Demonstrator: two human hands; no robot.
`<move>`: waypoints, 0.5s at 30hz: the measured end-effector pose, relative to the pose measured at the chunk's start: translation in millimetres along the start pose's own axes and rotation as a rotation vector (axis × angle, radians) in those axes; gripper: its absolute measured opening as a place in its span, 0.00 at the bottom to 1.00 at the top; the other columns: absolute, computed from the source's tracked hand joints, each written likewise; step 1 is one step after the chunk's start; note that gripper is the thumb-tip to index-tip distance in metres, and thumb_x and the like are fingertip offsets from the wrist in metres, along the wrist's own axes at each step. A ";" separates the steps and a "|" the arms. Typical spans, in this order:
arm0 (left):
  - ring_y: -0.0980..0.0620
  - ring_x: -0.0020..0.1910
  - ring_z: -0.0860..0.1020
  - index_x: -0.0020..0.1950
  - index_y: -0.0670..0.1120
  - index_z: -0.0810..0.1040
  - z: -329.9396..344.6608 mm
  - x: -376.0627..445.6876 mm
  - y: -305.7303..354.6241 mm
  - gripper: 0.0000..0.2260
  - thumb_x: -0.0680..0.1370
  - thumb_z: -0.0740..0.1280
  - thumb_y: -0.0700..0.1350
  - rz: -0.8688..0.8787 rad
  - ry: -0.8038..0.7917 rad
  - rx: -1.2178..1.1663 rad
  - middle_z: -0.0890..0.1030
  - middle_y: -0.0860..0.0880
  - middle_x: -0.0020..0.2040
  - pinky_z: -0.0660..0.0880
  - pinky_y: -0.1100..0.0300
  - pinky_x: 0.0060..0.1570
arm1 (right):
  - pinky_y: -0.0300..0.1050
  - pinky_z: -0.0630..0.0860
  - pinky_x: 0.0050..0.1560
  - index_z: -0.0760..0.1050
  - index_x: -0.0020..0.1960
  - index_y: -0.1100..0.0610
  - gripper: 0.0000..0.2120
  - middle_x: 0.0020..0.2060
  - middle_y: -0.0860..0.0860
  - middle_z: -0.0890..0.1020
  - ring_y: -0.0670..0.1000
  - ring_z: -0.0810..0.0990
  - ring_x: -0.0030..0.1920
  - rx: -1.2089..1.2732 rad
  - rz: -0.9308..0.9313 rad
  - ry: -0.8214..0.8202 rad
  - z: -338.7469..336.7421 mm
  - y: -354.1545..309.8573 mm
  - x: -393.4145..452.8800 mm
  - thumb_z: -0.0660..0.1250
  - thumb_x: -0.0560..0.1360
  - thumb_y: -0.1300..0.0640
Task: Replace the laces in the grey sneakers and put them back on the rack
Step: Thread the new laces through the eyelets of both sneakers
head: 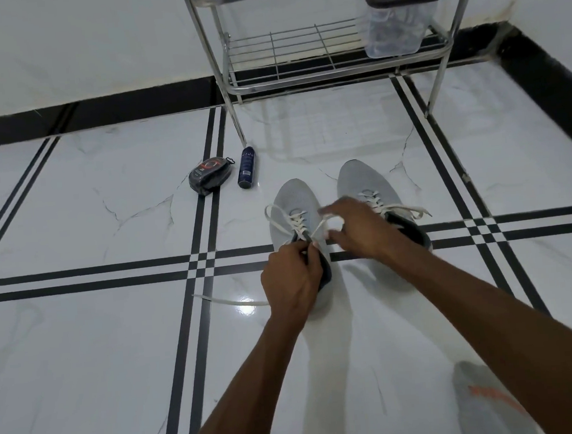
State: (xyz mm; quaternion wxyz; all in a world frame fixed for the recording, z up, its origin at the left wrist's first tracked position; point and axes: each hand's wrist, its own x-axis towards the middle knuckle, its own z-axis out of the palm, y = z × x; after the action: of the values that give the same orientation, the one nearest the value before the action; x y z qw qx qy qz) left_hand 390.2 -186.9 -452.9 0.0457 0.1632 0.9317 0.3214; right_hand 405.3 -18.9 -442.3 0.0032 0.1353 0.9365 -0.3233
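Two grey sneakers stand side by side on the tiled floor, toes pointing away from me: the left sneaker and the right sneaker. Both carry white laces. My left hand pinches the left sneaker's white lace at the top eyelets near the tongue. My right hand holds a loop of the same lace just to the right and is motion-blurred. One loose lace end trails on the floor to the left. The right sneaker's lace ends lie spread to the right.
A metal wire rack stands against the wall beyond the shoes, with a clear lidded container on its lowest shelf. A dark spray can and a black shoe-polish sponge case lie on the floor at left. Grey-orange fabric shows bottom right.
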 end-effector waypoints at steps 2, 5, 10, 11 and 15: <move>0.50 0.38 0.80 0.46 0.49 0.85 -0.9 1.3 -1.6 0.16 0.82 0.61 0.56 0.007 0.005 0.002 0.83 0.51 0.37 0.75 0.56 0.36 | 0.45 0.76 0.57 0.84 0.56 0.57 0.10 0.54 0.56 0.85 0.56 0.82 0.53 -0.028 -0.029 -0.075 15.3 -9.0 -2.3 0.68 0.79 0.56; 0.49 0.38 0.81 0.47 0.50 0.85 -2.1 0.7 -4.0 0.16 0.82 0.62 0.56 0.002 0.001 -0.005 0.83 0.51 0.37 0.78 0.55 0.38 | 0.52 0.80 0.51 0.85 0.47 0.60 0.10 0.44 0.56 0.86 0.56 0.83 0.46 0.026 0.110 0.223 4.5 -7.3 3.7 0.64 0.78 0.62; 0.49 0.38 0.81 0.48 0.49 0.86 -4.8 0.1 -2.7 0.15 0.82 0.63 0.55 -0.021 0.009 -0.034 0.83 0.51 0.37 0.79 0.54 0.40 | 0.36 0.73 0.52 0.79 0.61 0.61 0.12 0.63 0.55 0.76 0.52 0.79 0.56 0.146 0.261 0.689 -45.5 10.8 3.5 0.62 0.80 0.65; 0.49 0.39 0.81 0.48 0.49 0.86 -4.7 0.2 -2.3 0.14 0.82 0.63 0.54 -0.023 0.008 -0.035 0.84 0.51 0.38 0.78 0.55 0.40 | 0.39 0.72 0.59 0.76 0.67 0.59 0.16 0.68 0.55 0.73 0.52 0.76 0.61 0.139 0.189 0.556 -40.4 8.7 1.2 0.64 0.79 0.64; 0.49 0.39 0.81 0.48 0.49 0.86 -5.1 2.3 -2.1 0.14 0.81 0.64 0.55 -0.007 0.011 -0.022 0.84 0.50 0.39 0.75 0.57 0.37 | 0.50 0.76 0.61 0.82 0.61 0.57 0.13 0.61 0.57 0.81 0.57 0.81 0.57 0.033 0.043 -0.048 7.8 -12.5 -7.5 0.70 0.78 0.56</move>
State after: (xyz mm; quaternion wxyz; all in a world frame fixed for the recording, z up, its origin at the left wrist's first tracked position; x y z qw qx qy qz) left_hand 386.5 -190.6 -450.1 0.0433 0.1577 0.9289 0.3323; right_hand 408.7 -35.0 -440.2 0.0302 0.1476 0.9277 -0.3417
